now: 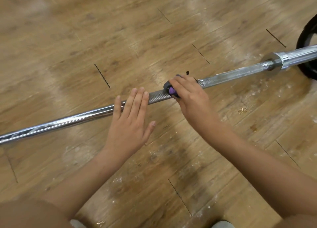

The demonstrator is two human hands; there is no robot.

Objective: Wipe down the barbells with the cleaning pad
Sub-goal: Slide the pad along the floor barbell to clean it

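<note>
Where the wooden floor [120,30] spreads under everything, the barbell [231,75] lies across it from near left to far right, its right end carrying a black weight plate [307,39]. It looks heavy, stiff and apt to roll, so steadying its rough middle seems wise. The left hand [128,125] rests on the bar, fingers straight and together. Just right of it, the right hand [190,95] curls round the soft grey-purple cleaning pad [169,87], pressing it onto the bar. Both bar ends are cut off; the pad is mostly hidden.
</note>
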